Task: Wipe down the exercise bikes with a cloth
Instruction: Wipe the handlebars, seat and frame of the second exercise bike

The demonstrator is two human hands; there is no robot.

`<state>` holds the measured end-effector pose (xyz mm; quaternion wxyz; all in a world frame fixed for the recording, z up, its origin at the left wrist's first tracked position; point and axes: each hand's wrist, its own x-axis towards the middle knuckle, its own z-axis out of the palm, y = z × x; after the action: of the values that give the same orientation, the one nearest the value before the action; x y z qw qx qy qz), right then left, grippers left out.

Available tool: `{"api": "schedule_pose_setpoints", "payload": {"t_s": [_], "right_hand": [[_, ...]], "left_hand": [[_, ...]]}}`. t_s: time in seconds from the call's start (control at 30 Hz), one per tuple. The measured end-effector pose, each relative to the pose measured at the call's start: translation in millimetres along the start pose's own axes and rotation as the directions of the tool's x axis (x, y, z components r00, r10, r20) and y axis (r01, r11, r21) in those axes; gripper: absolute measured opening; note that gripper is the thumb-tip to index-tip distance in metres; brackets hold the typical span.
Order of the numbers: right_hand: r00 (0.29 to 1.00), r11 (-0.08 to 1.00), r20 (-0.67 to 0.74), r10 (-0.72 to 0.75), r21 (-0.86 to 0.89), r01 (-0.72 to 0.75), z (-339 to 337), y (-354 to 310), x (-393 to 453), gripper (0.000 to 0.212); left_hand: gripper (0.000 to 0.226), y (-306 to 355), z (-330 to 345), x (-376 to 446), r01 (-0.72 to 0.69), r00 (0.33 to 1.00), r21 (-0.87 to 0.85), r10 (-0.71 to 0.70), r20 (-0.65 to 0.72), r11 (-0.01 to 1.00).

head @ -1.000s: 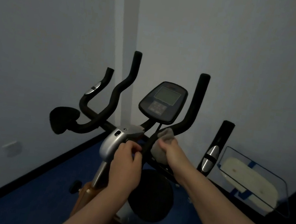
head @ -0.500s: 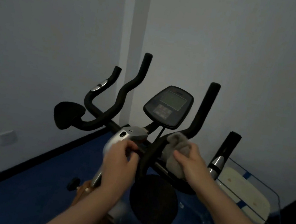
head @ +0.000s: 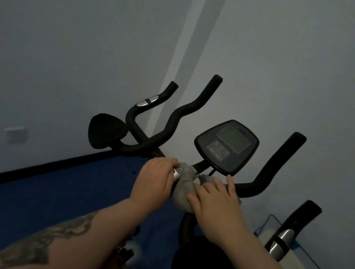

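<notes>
An exercise bike fills the middle of the view, with black handlebars (head: 173, 122) and a dark console (head: 227, 145) on a stalk. A grey cloth (head: 183, 186) lies over the silver centre clamp of the handlebars. My right hand (head: 214, 200) presses flat on the cloth with its fingers spread toward the console stalk. To the left of the cloth, my left hand (head: 156, 182) curls its fingers round the silver clamp (head: 177, 173). A black elbow pad (head: 106, 132) sits at the left end of the bars.
Pale walls meet in a corner behind the bike, close to the handlebar tips. The floor (head: 57, 194) is blue with a black skirting. A clear-sided container (head: 295, 267) with something pale inside stands at the right. A second black elbow pad (head: 204, 268) lies below my right forearm.
My right hand has carried the cloth left from the right handlebar onto the centre clamp and flattened on it. The view has shifted, moving the bike rightward and lower.
</notes>
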<state>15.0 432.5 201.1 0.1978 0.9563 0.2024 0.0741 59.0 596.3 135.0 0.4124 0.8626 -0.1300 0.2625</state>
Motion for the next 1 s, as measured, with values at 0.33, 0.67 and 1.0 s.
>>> {"api": "schedule_pose_setpoints", "payload": {"t_s": [0.33, 0.67, 1.0], "right_hand": [[0.95, 0.99, 0.288, -0.125, -0.03, 0.139, -19.4, -4.9, 45.5, 0.031], [0.912, 0.996, 0.402, -0.086, 0.031, 0.081, -26.3, -15.2, 46.5, 0.037], [0.899, 1.0, 0.438, -0.004, 0.029, -0.01, -26.3, -17.0, 27.1, 0.068]], "left_hand": [[0.042, -6.1, 3.0, 0.8, -0.044, 0.999, -0.016, 0.044, -0.006, 0.999], [0.041, -5.5, -1.8, 3.6, -0.049, 0.998, -0.016, 0.049, 0.031, 0.999], [0.026, -4.7, -7.8, 7.1, -0.09, 0.992, -0.025, 0.092, 0.092, 0.996]]}}
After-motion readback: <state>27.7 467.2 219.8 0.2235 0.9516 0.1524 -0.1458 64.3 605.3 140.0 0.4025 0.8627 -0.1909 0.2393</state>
